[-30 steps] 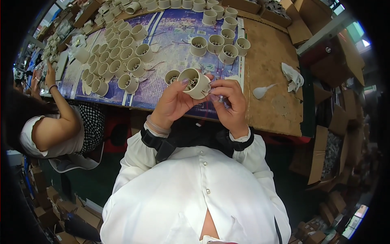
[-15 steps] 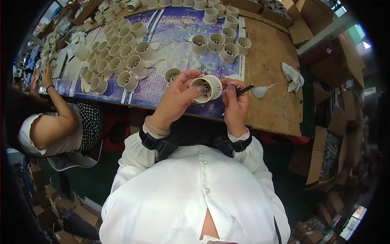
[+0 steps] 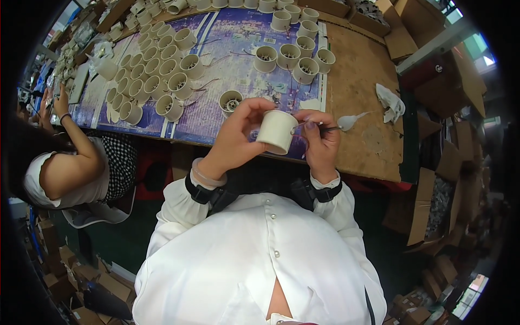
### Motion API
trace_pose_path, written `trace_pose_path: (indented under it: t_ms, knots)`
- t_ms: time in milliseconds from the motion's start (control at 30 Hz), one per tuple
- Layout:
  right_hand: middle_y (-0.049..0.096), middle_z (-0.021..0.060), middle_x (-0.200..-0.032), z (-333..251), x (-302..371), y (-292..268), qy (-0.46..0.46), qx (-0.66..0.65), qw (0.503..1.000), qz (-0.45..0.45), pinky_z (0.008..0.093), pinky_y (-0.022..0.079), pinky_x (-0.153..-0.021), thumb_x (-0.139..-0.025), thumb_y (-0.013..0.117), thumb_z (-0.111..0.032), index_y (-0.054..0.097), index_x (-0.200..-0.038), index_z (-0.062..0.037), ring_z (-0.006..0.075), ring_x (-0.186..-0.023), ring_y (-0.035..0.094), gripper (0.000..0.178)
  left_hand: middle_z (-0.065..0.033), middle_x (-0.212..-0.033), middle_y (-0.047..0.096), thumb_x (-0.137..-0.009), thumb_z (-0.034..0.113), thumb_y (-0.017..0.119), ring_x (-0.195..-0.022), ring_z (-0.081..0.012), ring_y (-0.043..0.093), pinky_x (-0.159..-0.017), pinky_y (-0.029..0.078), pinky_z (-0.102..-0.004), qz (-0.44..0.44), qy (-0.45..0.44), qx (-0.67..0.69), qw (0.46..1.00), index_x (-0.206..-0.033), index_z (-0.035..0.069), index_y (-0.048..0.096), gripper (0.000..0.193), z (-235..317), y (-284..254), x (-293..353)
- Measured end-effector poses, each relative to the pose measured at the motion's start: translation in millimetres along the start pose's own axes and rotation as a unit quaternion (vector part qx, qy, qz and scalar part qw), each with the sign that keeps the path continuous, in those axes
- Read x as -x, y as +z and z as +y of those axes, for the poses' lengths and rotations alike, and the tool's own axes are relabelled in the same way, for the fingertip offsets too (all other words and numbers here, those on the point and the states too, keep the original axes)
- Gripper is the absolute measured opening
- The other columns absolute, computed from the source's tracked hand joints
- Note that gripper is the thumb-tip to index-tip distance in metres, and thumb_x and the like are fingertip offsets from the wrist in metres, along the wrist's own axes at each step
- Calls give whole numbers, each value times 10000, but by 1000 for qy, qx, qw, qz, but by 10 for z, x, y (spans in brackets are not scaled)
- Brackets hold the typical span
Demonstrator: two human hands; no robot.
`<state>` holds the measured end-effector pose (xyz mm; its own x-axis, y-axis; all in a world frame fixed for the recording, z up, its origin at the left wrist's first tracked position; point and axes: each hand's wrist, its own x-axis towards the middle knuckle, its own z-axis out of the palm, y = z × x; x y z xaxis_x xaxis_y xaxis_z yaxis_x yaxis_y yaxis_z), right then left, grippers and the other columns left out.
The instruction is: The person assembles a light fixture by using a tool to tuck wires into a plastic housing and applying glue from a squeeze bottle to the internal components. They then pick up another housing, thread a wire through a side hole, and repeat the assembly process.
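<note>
My left hand [image 3: 234, 138] is closed around a cream cylindrical housing [image 3: 276, 133], held tilted above the table's front edge with its smooth side wall toward me. At its right side my right hand [image 3: 322, 147] pinches a slim black tool [image 3: 328, 129], whose exact kind I cannot make out. Thin reddish wires [image 3: 299, 125] show between the housing's side and my right fingertips. Just beyond my left hand stands another cream housing [image 3: 231, 101], open end up, with small metal parts inside. Right of my right hand lies a white drop-shaped bulb with a thin nozzle [image 3: 346, 122].
Several similar housings [image 3: 180, 85] stand in rows on the blue printed sheet [image 3: 233, 65], some trailing wires. A crumpled white cloth [image 3: 390, 103] lies on the brown board [image 3: 357, 70]. A co-worker [image 3: 81, 157] sits at the left. Cardboard boxes [image 3: 428, 206] stand at the right.
My left hand has turned the housing, so its open end no longer faces me and its side wall shows. My right hand has shifted slightly right with the black tool.
</note>
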<state>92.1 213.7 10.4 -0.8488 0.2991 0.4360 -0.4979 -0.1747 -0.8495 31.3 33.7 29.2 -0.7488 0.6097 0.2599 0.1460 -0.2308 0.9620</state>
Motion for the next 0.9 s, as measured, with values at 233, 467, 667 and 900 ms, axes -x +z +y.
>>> trace_pose_path:
  t_ms: [233,467,667,900]
  knots:
    - [614,156,-972,-304,-129,-113,-181,136,963,-144,235,435,-664,-917,579,-48,565,-945,-74,172,-775,555,41,-143,-1172,565,-707,-25,759,-1055,-288,602,-919,501,-413,-57,394,-309,863,-1143,79,491,522,73,-130,-99]
    - [602,149,-951,-499,-75,-42,-190,190,944,-189,289,453,-737,-885,573,-2,554,-912,-70,194,-819,561,75,-170,-1200,570,-638,-55,750,-1061,-310,599,-909,501,-417,-4,430,-291,855,-1094,95,529,528,82,-79,-68]
    - [615,109,-975,-416,-66,-47,-88,132,979,-127,260,448,-748,-893,588,-6,591,-947,-44,157,-832,566,66,-119,-1163,570,-718,-7,755,-1069,-237,585,-917,474,-352,-16,232,-163,959,-1156,110,487,527,-42,-41,36]
    - [616,31,-1013,-250,-53,-81,74,83,992,-55,194,424,-682,-932,594,-49,619,-1025,-12,59,-817,541,103,-63,-1123,561,-821,63,693,-1035,-157,567,-900,459,-303,-4,-32,132,991,-1218,81,444,470,1,-48,20]
